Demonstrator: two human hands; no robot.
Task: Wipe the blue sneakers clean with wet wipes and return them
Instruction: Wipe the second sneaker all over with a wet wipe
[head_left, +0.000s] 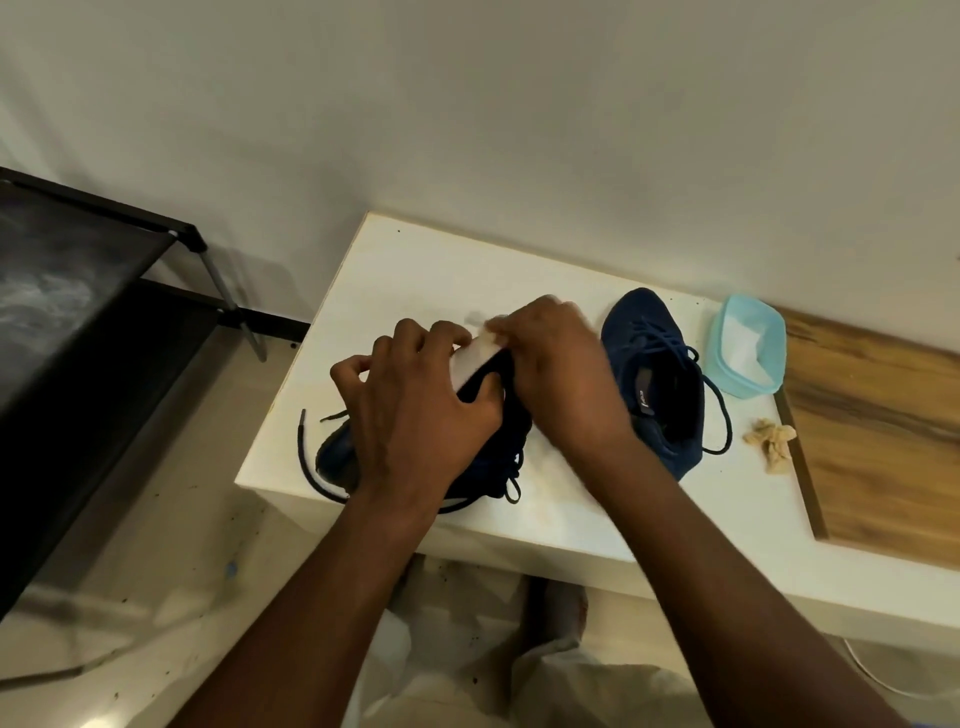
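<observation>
A white table (415, 260) stands against a pale wall, with a black shoe rack (78, 291) to its left and a wooden board (872, 415) on its right part. Near the front-left edge the left hand (415, 410) curls its fingers round one blue sneaker (337, 452) — the blurred right hand (556, 374) pinches a wet wipe (475, 358) against its far end. The second sneaker (654, 374) lies just right, hemmed in by a wipes tub (748, 345) and a crumpled wipe (771, 441); bare tabletop lies behind the hands.

Plain pale wall (519, 104), white table (415, 260), black rack (104, 312), speckled floor (182, 545).

Sneakers (660, 379) on table (415, 260), tub (748, 345) right
</observation>
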